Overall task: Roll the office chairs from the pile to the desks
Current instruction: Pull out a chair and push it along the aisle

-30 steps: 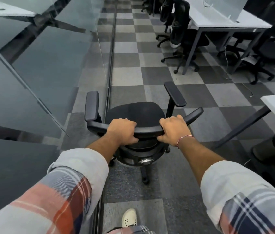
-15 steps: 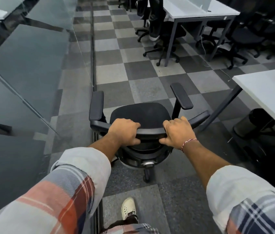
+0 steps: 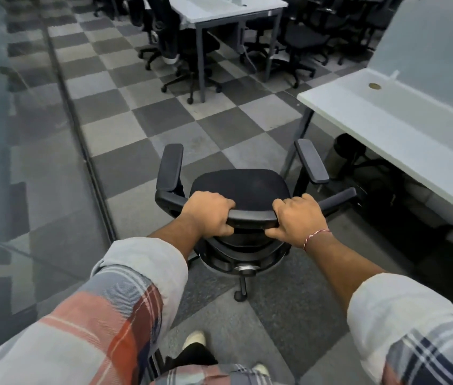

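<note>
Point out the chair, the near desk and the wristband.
chair (image 3: pixel 240 187), head view, on the seat.
near desk (image 3: pixel 386 118), head view, on its bare white top.
wristband (image 3: pixel 317 235), head view, on the thread across the wrist.

no readable text, labels, brands, numbers or signs anywhere in view

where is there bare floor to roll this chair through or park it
Ahead of the chair the checkered floor is bare: a lane between the glass wall and the near desk, running up to the far desk. Under the near desk it is dark and cluttered. Round the far desk, parked chairs crowd in.
</note>
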A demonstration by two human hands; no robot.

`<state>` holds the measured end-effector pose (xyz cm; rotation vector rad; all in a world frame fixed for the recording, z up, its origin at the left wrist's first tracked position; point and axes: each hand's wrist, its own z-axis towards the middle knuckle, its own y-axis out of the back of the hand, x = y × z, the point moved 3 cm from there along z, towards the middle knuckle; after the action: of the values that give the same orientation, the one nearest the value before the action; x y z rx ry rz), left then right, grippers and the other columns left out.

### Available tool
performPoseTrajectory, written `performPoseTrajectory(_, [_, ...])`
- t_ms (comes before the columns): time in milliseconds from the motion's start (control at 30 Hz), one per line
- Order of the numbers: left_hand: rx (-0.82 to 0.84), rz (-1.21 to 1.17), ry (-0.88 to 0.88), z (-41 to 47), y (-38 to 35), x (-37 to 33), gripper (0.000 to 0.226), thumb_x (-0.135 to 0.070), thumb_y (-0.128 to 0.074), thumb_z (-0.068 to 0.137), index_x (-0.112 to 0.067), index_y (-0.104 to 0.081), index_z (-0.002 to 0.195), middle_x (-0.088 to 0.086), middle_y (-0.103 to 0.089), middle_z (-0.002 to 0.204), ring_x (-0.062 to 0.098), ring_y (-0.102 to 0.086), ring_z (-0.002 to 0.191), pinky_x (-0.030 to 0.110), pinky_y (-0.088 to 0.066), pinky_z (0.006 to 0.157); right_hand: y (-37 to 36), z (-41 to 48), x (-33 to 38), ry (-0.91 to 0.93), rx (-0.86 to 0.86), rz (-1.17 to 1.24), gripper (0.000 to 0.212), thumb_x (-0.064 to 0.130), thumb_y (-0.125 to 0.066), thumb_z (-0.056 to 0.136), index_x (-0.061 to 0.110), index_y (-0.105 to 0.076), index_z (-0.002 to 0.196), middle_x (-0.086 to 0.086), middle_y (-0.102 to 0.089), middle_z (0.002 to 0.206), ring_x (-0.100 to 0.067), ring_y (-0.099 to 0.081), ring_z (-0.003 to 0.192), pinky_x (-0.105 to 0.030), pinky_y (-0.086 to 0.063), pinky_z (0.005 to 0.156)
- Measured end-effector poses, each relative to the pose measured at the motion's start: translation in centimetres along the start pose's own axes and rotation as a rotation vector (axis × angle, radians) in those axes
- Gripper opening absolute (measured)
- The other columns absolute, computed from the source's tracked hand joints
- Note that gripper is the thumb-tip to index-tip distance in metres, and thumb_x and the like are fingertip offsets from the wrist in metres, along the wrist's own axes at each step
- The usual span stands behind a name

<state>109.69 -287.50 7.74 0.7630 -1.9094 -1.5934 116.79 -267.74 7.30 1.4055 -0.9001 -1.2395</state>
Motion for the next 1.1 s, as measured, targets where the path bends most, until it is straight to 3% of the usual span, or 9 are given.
performPoseTrajectory(267, [-0.020,0.048,-0.231,5.9,0.8,-2.0,0.031,-0.054,-0.060,0.075,-0.029,-0.061,0.092,-0.009,-0.060,0.080,0.018,-0.062,0.078,0.030,-0.038,0.059,0.1,-2.9,-1.9,-0.300,0.048,-0.002,0.047,0.061,-0.061,0.076,0.019,-0.038,0.081,-0.002,-0.065,0.080,-0.026,-0.062,0.076,-0.036,-0.027,0.069])
performPoseTrajectory(533, [0.017,0.074,-0.398,11.9,1.9,-1.8,0.032,-0.053,-0.065,0.073,-0.031,-0.063,0.097,-0.010,-0.062,0.085,0.019,-0.063,0.085,0.032,-0.042,0.064,-0.3,-2.2,-2.4,-0.558,0.105,0.003,0.049,0.065,-0.059,0.078,0.021,-0.038,0.087,-0.001,-0.066,0.086,-0.025,-0.064,0.083,-0.039,-0.036,0.075])
performPoseTrajectory(833, [-0.080,0.212,-0.462,18.2,3.6,-2.4,0.034,-0.048,-0.069,0.077,-0.026,-0.056,0.099,0.001,-0.064,0.102,0.026,-0.060,0.101,0.040,-0.040,0.084,-1.1,0.7,-4.5,-0.708,0.120,-0.003,0.048,0.065,-0.059,0.080,0.022,-0.038,0.087,-0.001,-0.067,0.086,-0.026,-0.065,0.082,-0.036,-0.032,0.068])
performPoseTrajectory(967, [-0.062,0.172,-0.586,22.0,4.2,-3.4,0.037,-0.053,-0.069,0.074,-0.027,-0.047,0.089,-0.005,-0.052,0.086,0.024,-0.062,0.093,0.036,-0.036,0.073,-1.6,1.8,-6.7,-0.742,0.116,0.000,0.046,0.066,-0.058,0.081,0.023,-0.046,0.091,0.001,-0.066,0.084,-0.024,-0.064,0.079,-0.036,-0.036,0.067])
performPoseTrajectory(1100, [-0.072,0.138,-0.678,24.9,4.6,-6.1,0.034,-0.056,-0.067,0.073,-0.030,-0.050,0.086,-0.010,-0.053,0.078,0.020,-0.061,0.081,0.033,-0.041,0.066,-2.3,3.0,-9.3,-0.768,0.099,-0.017,0.046,0.066,-0.058,0.081,0.023,-0.052,0.095,0.001,-0.066,0.082,-0.024,-0.064,0.076,-0.035,-0.036,0.065])
